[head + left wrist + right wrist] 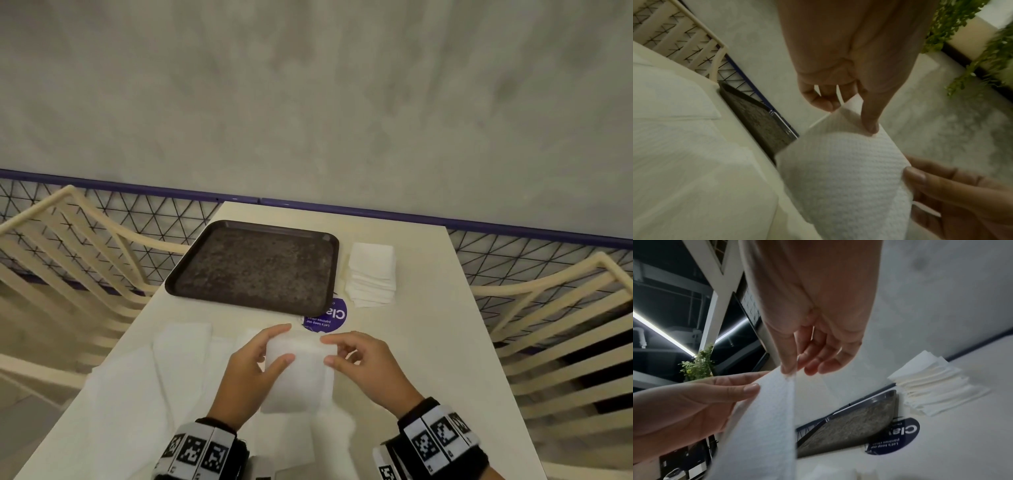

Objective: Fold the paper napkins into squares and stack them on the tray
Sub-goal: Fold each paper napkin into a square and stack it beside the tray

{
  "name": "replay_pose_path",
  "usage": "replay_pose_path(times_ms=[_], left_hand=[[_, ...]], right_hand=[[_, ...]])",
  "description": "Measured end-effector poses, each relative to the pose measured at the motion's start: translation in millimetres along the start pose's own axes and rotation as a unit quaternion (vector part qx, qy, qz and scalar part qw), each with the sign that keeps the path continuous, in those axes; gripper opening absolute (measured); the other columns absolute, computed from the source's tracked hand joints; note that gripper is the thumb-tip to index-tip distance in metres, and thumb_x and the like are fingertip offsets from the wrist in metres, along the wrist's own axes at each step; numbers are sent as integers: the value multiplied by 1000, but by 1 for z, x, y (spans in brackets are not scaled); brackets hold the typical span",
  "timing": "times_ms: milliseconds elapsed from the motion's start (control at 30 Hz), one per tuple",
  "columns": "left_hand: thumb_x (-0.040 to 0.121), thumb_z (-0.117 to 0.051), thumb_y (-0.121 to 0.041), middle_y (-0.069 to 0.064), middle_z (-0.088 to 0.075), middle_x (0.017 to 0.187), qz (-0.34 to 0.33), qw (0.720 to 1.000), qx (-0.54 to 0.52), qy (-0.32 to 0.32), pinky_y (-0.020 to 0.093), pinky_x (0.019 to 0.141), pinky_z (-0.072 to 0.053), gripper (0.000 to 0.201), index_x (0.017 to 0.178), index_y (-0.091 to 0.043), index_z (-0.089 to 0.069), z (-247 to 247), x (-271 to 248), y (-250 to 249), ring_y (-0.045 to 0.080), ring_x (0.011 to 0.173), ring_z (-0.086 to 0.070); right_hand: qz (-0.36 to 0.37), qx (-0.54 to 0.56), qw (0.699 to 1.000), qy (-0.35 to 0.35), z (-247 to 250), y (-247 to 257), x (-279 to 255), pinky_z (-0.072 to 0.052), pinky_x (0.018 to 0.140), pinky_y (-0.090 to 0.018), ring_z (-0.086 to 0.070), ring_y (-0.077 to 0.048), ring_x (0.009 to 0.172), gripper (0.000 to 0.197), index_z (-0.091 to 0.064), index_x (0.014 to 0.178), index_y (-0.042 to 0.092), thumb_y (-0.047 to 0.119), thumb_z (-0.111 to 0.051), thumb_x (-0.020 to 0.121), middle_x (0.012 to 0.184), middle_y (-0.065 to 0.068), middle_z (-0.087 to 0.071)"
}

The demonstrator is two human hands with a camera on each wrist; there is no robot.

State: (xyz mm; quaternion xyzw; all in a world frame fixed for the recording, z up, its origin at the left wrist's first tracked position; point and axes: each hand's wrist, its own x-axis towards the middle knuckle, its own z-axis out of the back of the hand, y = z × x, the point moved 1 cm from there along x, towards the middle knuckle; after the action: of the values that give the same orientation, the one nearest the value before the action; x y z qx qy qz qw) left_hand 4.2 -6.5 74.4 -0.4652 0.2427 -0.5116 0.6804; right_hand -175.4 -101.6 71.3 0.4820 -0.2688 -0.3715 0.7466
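The round dark-blue sticker [327, 317] on your cream desk [428, 342] carries white writing that reads upside down from the head view: large letters beginning "Cla", partly covered by the tray's near corner, and beneath them "Let's keep our pantries clean". The square black-and-white coded markers on your wrist bands carry patterns only, no readable words.

Your left hand [251, 368] and right hand [364, 363] both hold one white embossed paper napkin [296, 373] above the near part of the desk. Each grip pinches an upper corner, thumb on the near face, fingers behind it. The napkin hangs roughly upright and bulges a little, its long axis running top to bottom from the pinched edge; its lower edge blurs into the white sheets below, so you cannot tell whether it touches them. How many layers it has is not clear.

The dark speckled rectangular plastic tray [253, 267] lies beyond your hands, long side across the desk. Just right of it stands a slumped stack of white square napkins [371, 274]. More flat white paper sheets [144, 377] spread over the near left of the desk, their edges washed out and hard to separate.
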Motion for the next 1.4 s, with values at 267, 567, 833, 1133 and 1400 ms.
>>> replay_pose_path(times_ms=[267,567,833,1133,1400], left_hand=[[80,-69,-14,-7,-56,91,-6,998,50,-45,2,73,-36,13,79,-26,-65,5,4,-2,5,87,-53],[90,-58,-28,-6,-64,92,89,991,-98,28,16,69,-48,14,91,-15,-61,0,1,-8,8,81,-58],[96,-46,-27,1,-58,70,106,992,-73,6,25,62,-40,32,78,-4,-60,-6,-1,-13,13,66,-51],[92,-55,-22,-1,-66,83,119,989,-88,29,15,61,-47,13,86,-13,-62,-2,0,-13,11,76,-61],[89,-59,-17,-1,-66,84,104,988,-102,46,25,68,-52,7,84,-13,-62,3,3,-15,15,79,-63]], right_hand=[[17,-48,998,-24,3,2,3,-46,77,-16,-55,-5,86,9,-71,84,30,21,-70,82,90,12,-55],[-37,65,997,-11,3,0,10,-51,68,-21,-59,-10,72,11,-62,79,24,19,-62,89,76,1,-65],[-35,39,998,-45,-3,1,6,-41,58,-24,-41,-10,57,17,-53,76,23,28,-57,92,62,0,-49],[-25,55,997,-43,-3,3,5,-42,64,-27,-44,-9,65,11,-56,80,26,24,-61,89,67,5,-48],[-9,89,995,-34,1,10,4,-45,63,-26,-48,-9,69,12,-58,83,26,17,-61,89,70,7,-50]])
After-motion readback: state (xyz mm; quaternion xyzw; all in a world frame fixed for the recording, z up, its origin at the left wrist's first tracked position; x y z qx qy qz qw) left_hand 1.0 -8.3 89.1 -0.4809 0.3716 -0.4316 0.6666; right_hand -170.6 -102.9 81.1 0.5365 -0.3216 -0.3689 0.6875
